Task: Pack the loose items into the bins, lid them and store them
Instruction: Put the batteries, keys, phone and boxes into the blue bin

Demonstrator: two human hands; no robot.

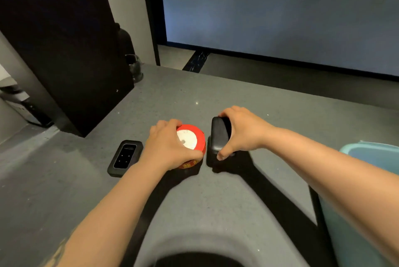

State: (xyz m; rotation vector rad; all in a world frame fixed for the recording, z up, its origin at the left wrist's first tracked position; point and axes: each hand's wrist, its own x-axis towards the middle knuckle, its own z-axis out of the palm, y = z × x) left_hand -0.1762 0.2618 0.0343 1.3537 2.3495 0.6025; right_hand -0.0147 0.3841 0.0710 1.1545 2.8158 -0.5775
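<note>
- we count two hands, both closed around something: our left hand has its grip curled over a round red tin with a white disc on its lid, fingers at the far rim and thumb at the near edge.
- our right hand has its grip wrapped round one black oblong case, fingers over the far end and thumb at the near end; the case looks tilted up on its edge.
- the tin and the case sit just beside each other on the grey bench, near its middle, a narrow gap between them.
- a third loose item, one flat black device with small light marks on its face, lies on the bench just left of our left hand, untouched.
- we see one bin: a light blue bin at the right edge of the bench, beside our right forearm; what is in it we cannot tell.
- farther out, a tall dark panel stands at the bench's left rear, with one dark bottle and one small dark jar by the far corner.
- our arms cast dark shadows across the near bench.
</note>
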